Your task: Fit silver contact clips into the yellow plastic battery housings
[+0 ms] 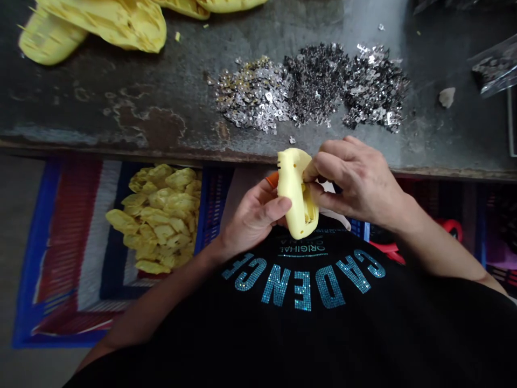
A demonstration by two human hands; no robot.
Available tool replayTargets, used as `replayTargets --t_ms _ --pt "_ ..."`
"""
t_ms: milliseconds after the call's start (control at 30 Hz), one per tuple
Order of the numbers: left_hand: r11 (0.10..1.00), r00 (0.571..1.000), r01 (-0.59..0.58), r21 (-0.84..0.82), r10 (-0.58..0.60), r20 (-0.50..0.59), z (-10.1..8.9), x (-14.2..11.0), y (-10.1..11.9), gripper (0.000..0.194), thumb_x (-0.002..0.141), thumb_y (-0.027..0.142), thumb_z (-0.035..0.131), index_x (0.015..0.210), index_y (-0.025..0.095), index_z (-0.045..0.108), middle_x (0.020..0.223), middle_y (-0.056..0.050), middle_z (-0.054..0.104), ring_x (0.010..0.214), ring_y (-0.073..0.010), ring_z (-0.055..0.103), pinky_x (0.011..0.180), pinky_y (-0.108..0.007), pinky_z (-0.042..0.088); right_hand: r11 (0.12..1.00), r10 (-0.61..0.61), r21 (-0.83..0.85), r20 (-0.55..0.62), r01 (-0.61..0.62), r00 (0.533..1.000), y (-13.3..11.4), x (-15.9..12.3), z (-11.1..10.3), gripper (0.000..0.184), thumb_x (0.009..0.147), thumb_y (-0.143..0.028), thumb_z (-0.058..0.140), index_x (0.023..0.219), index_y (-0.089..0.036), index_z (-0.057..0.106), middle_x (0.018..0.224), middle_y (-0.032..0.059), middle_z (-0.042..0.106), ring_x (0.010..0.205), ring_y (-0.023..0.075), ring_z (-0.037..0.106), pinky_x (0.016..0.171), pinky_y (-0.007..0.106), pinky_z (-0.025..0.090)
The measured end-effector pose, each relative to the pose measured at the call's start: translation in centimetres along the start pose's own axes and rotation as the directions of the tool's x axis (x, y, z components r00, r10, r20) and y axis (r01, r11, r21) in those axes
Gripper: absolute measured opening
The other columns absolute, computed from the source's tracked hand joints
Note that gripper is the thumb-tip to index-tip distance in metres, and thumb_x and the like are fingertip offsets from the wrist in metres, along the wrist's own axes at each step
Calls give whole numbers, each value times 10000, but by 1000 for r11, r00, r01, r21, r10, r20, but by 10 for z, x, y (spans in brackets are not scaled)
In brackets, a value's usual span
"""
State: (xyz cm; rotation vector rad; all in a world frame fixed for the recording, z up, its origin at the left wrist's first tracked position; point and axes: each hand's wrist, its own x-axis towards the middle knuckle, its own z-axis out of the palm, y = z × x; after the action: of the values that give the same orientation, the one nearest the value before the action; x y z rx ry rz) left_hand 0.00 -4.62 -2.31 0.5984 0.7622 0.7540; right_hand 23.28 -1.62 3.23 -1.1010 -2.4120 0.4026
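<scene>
A yellow plastic shell [294,205] with a long opening along one side is held upright just off the bench's front edge. My left hand [258,210] grips it from the left, thumb across its face, with something orange around a finger. My right hand [351,175] is at the opening on the right, thumb and fingertips pinched together. Whatever lies between those fingertips is hidden. Beyond the hands, small metal clips lie on the bench in adjoining heaps: a silvery heap [258,97], a darker heap [317,81] and another shiny heap [375,86].
More yellow shells [109,24] lie at the bench's [194,108] far left. Below, a blue-rimmed basket [30,258] holds many yellow pieces [161,215]. A clear bag [495,67] of metal parts and a whitish lump [446,97] are on the right. Something red [448,229] shows under the bench.
</scene>
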Motion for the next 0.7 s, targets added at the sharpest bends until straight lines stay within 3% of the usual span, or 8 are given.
replayTargets --t_ms 133,333,500,700 --pt "1000 999 28 4 -28 16 0 0 0 687 793 545 986 1364 252 740 1221 -83 854 1008 -312 852 702 -317 688 996 -15 85 34 12 999 4 3 0 26 953 -221 590 932 -232 580 859 -4 599 727 151 482 755 333 400" --pt "989 985 99 -107 -83 150 2 1 -4 785 860 709 889 1475 263 693 1300 -110 843 1312 -448 773 999 -547 712 921 92 381 3 -86 996 2 8 -12 78 880 -165 624 838 -222 592 804 -24 629 696 103 541 648 280 410" --pt "980 964 139 -145 -100 247 4 5 -5 834 885 771 832 1511 251 653 1307 -162 841 1275 -463 792 763 -453 746 788 199 569 126 -235 972 8 10 -15 87 870 -190 687 821 -202 616 697 -64 618 607 62 496 571 238 380" --pt "981 957 143 -129 -104 270 4 4 -2 636 942 699 812 1381 252 699 1123 -110 873 1057 -399 865 553 -298 660 729 195 621 212 -286 958 11 15 -12 107 877 -216 722 842 -200 622 726 -56 633 641 72 491 611 249 386"
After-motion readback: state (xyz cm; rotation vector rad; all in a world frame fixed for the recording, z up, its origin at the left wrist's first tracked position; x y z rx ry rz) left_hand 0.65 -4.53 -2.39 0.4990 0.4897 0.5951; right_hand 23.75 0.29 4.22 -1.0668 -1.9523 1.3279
